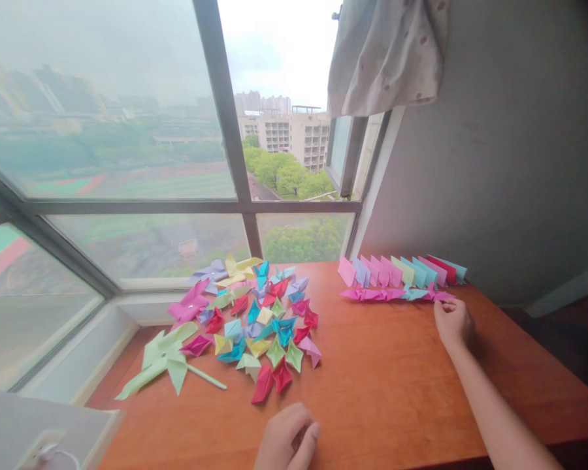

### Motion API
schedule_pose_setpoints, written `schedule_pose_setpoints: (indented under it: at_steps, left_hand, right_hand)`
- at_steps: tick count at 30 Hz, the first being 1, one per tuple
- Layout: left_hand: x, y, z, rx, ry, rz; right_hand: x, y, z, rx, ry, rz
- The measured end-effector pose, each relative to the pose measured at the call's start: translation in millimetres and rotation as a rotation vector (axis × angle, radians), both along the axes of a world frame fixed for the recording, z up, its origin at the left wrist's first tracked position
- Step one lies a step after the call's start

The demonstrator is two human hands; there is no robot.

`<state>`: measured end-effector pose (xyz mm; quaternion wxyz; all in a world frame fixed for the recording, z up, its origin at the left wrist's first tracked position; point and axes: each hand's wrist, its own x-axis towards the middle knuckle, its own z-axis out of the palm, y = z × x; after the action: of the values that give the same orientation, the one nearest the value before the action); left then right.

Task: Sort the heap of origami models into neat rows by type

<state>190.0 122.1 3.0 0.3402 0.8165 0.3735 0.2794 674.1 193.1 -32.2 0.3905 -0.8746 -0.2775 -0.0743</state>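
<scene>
There's plenty of bare table mid-scene, between the heap of paper folds plus four pinwheels on the left and the table's right edge. My right hand is at the magenta fold ending a far-right row of about five, fingertips bunched; can't tell if they're pinching. Roughly eleven cards stand just behind. My left hand, near side, is loosely curled; can't tell if its tips meet.
</scene>
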Motion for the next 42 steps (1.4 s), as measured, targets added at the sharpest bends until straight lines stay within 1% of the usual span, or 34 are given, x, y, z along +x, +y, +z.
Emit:
schedule_pose_setpoints:
  at_steps: [2,5,8,10,12,15,18,22,24,26,30,36,39,42]
  left_hand:
    - [-0.3,-0.4,-1.5,-0.060,-0.074,0.036]
    - [-2.3,-0.9,-1.5,-0.207,-0.217,0.098]
    - [-8.2,1.9,7.8,-0.338,-0.312,0.177]
    - [-15.0,7.2,19.0,-0.330,-0.311,0.232]
    - [-24.2,14.9,30.8,-0.273,-0.284,0.280]
    - [-42.6,28.9,43.0,-0.208,-0.242,0.354]
    - [-66.1,43.6,46.5,-0.145,-0.172,0.469]
    - [-97.6,61.2,45.6,-0.073,-0.063,0.637]
    - [-108.1,67.5,45.8,-0.055,-0.016,0.686]
    - [-112.7,71.3,46.6,-0.039,0.024,0.697]
    - [-107.2,73.4,47.0,-0.020,0.082,0.656]
    - [-86.1,74.2,46.6,0.038,0.157,0.565]
    - [-71.2,78.8,53.7,0.098,0.242,0.512]
    - [-52.5,87.9,63.8,0.171,0.429,0.463]
  right_hand:
    - [-15.5,-5.8,-1.4,0.017,0.012,0.052]
    - [-50.0,-16.1,-5.4,0.009,0.035,0.195]
    - [-92.4,-28.6,-8.8,-0.030,0.076,0.375]
    - [-119.7,-36.7,-9.7,-0.041,0.097,0.483]
    - [-142.3,-43.1,-9.6,-0.039,0.099,0.566]
    - [-163.8,-48.3,-8.7,-0.042,0.081,0.629]
    - [-170.9,-49.3,-8.1,-0.063,0.064,0.662]
    - [-169.4,-48.4,-7.0,-0.058,0.078,0.646]
    - [-168.6,-48.1,-6.3,-0.049,0.089,0.646]
    - [-168.8,-48.1,-5.7,-0.045,0.095,0.652]
    - [-170.1,-48.4,-5.0,-0.044,0.107,0.646]
    - [-171.5,-48.3,-3.5,-0.047,0.106,0.650]
    - [-172.0,-48.4,-3.0,-0.040,0.092,0.660]
    - [-172.6,-48.6,-3.1,-0.048,0.081,0.670]
